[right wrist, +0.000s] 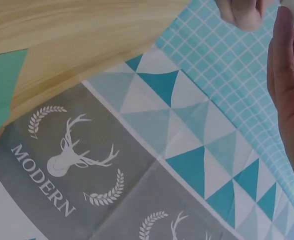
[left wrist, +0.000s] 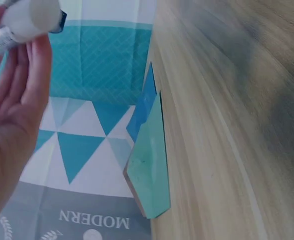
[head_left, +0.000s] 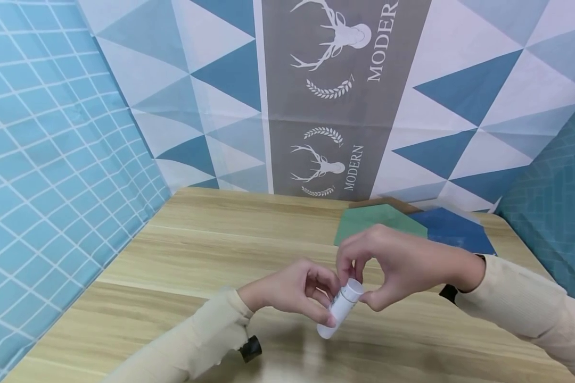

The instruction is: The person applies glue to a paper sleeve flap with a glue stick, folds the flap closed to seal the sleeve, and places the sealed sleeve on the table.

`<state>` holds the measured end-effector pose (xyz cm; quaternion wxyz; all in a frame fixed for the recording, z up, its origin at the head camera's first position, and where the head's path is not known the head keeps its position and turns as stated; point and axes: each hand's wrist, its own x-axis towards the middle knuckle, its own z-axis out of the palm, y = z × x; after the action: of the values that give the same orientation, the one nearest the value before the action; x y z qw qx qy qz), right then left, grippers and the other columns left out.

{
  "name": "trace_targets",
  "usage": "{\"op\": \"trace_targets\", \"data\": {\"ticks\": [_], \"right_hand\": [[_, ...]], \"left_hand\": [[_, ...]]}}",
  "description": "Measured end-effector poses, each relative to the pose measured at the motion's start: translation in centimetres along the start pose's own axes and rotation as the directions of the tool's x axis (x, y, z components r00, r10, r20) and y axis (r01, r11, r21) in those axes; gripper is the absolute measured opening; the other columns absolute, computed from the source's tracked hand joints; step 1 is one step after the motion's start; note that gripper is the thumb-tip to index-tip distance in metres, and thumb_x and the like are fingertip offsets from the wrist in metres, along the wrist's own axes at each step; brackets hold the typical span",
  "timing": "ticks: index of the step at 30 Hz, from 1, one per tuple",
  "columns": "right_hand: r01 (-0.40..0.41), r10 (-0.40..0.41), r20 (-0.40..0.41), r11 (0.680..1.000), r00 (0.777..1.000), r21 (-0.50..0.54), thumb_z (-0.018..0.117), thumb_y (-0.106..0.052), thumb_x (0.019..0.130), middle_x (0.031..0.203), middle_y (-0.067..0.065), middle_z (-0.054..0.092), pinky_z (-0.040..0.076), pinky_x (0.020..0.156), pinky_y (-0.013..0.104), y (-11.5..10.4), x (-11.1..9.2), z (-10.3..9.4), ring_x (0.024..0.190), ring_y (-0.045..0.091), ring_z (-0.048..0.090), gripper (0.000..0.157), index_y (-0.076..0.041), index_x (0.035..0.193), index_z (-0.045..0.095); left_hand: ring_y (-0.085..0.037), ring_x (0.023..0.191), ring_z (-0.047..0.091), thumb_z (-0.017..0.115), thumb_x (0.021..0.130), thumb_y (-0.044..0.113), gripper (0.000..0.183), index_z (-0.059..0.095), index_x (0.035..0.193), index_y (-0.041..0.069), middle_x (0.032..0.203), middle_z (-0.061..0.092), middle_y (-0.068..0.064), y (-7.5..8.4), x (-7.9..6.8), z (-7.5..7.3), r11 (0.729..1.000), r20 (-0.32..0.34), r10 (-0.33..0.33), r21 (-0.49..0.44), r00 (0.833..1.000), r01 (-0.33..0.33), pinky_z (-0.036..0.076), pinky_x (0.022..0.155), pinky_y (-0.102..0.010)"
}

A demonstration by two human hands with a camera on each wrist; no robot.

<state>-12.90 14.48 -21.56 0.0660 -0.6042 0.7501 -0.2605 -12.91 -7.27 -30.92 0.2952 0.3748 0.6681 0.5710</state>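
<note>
A white glue stick [head_left: 341, 311], a tube with a printed label and barcode, is held tilted above the table. My left hand [head_left: 294, 290] grips its body, thumb on the near side and fingers curled behind. At the upper end, my right hand [head_left: 397, 266] pinches the cap [head_left: 355, 286] between thumb and fingertips. The left wrist view shows the glue stick [left wrist: 29, 22] at the top left, above the left palm [left wrist: 12, 125]. Only part of the right hand [right wrist: 289, 85] enters the right wrist view, where a white bit of the tube is cut off by the edge.
Flat green [head_left: 378, 221] and blue [head_left: 452, 229] sheets with angled corners overlap at the table's back right, a brown sheet [head_left: 364, 202] partly under them. The wooden table [head_left: 196, 244] meets patterned cloth walls at the back and sides.
</note>
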Motion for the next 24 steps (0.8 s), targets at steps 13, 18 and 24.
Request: {"op": "trace_targets", "data": {"ticks": [13,18,24], "right_hand": [[-0.648,0.647,-0.278,0.755,0.71,0.102,0.079,-0.018,0.068,0.066,-0.004,0.067,0.05,0.052,0.022,0.6,0.0,1.6,0.057,0.007,0.059,0.013,-0.011,0.074,0.069],[-0.605,0.605,-0.244,0.792,0.758,0.081,0.08,-0.023,0.073,0.073,-0.004,0.067,0.053,0.058,0.02,0.8,-0.5,1.2,0.065,0.006,0.061,0.018,-0.012,0.081,0.068],[-0.335,0.324,-0.164,0.941,0.932,-0.045,0.083,-0.021,0.073,0.106,-0.008,0.066,0.057,0.081,0.023,0.9,-1.6,-0.2,0.094,0.004,0.062,0.044,-0.019,0.113,0.062]], "left_hand": [[0.0,0.071,0.06,0.077,0.069,0.002,0.023,0.067,0.089,0.003,0.082,0.07,-0.006,-0.3,0.7,1.3,0.849,-0.422,0.278,0.529,0.863,-0.015,0.056,0.072,-0.017],[-0.001,0.071,0.06,0.076,0.069,0.002,0.022,0.066,0.089,0.002,0.082,0.07,-0.007,-0.1,0.9,1.3,0.819,-0.401,0.313,0.573,0.861,-0.031,0.055,0.071,-0.016],[-0.002,0.078,0.06,0.073,0.073,-0.002,0.027,0.065,0.099,-0.007,0.095,0.067,-0.02,0.0,0.7,0.0,0.974,-0.309,0.051,0.225,0.95,0.021,0.057,0.077,-0.02]]}}
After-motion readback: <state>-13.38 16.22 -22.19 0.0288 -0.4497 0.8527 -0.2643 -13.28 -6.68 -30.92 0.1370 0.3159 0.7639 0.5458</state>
